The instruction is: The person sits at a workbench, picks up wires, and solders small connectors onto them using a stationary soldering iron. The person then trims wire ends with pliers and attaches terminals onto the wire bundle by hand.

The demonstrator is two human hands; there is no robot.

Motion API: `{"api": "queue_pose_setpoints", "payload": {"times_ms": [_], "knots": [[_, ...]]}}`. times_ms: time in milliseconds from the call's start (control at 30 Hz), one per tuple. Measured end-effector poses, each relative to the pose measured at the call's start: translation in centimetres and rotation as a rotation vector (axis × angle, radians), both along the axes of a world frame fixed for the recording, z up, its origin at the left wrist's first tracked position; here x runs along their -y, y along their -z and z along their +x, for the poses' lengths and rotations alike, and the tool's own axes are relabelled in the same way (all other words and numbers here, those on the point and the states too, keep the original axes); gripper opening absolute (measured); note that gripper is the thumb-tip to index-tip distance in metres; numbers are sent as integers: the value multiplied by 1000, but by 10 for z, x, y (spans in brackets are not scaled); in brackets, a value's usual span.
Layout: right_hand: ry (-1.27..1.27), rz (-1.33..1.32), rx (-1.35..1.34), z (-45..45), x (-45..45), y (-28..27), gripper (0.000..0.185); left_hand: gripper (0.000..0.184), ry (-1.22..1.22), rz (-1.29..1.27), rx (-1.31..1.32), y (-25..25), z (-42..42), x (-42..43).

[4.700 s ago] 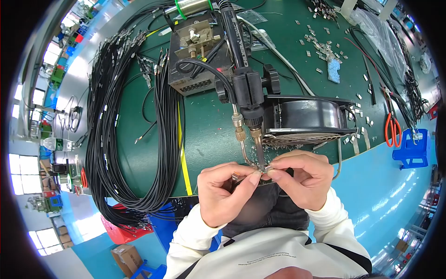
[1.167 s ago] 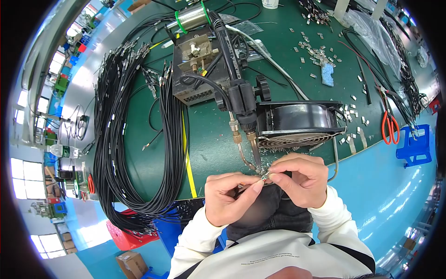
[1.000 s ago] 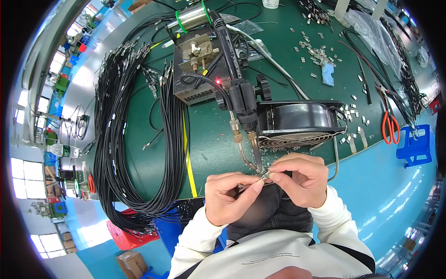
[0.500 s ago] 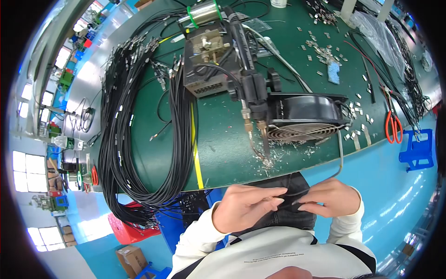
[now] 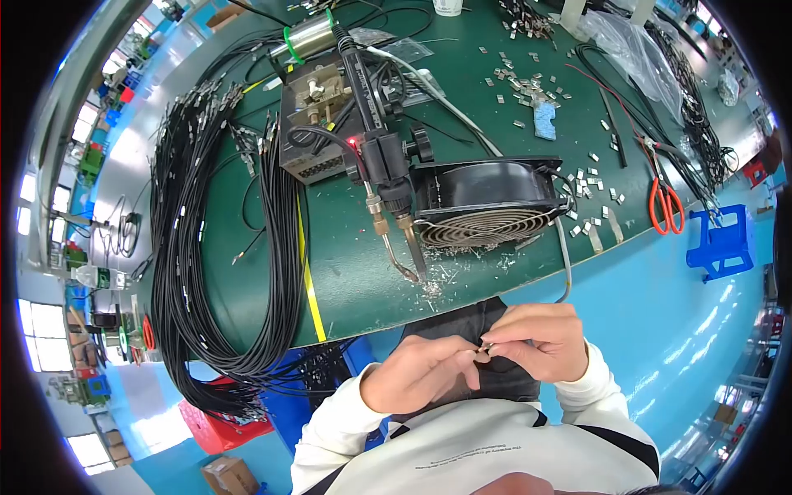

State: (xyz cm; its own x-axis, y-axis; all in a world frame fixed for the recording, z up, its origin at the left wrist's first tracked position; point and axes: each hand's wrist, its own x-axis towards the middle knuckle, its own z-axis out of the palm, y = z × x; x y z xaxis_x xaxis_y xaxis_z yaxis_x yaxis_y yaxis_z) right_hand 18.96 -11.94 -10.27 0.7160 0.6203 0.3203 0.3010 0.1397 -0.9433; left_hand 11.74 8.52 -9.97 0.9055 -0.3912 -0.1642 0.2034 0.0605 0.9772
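Observation:
Close together in front of my lap, both hands have their fingertips pinched at one spot. There a small dark and shiny piece (image 5: 483, 350) shows between them, too small and covered to name. My left hand (image 5: 421, 373) has its thumb and forefinger closed at the left side of it. From the right, my right hand (image 5: 540, 340) pinches it from slightly above. Beyond them, over the table edge, a soldering iron (image 5: 375, 107) is clamped tip down in a stand. A thin metal tube (image 5: 396, 257) points at its tip, with solder scraps (image 5: 433, 289) beneath.
A black fan (image 5: 487, 194) lies right of the iron, its grey cord (image 5: 566, 264) hanging off the edge. Bundled black cables (image 5: 173, 247) drape over the left side. A metal box (image 5: 309, 124), solder spool (image 5: 312, 37), blue piece (image 5: 544, 120) and red-handled scissors (image 5: 665, 206) are on the green table.
My right hand has moved left and up to meet my left hand; the gap between them has closed. The view has shifted, and a red light now shows by the soldering iron.

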Motion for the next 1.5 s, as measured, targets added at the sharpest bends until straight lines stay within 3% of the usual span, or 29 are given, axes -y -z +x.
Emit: {"api": "queue_pose_setpoints", "payload": {"times_ms": [67, 233, 533, 700, 1067, 1500], "knots": [[-19, 28, -9, 2, 0, -2, 22, 18, 42, -55, -63, -1, 1, -1], [45, -66, 63, 4, -6, -6, 24, 13, -166, 187, 204, -5, 2, -1], [-16, 261, -616, -3, -25, 2, 19, 11, -349, 144, 143, -3, -1, -6], [-24, 266, -682, -1, -28, 3, 16, 12, -388, 86, 102, -4, -1, -7], [-12, 200, -335, 12, -37, -1, 18, 10, -388, 252, 288, -15, 14, -20], [129, 145, -212, 22, -61, 5, 16, 11, -588, 62, 252, 3, 23, -26]]}}
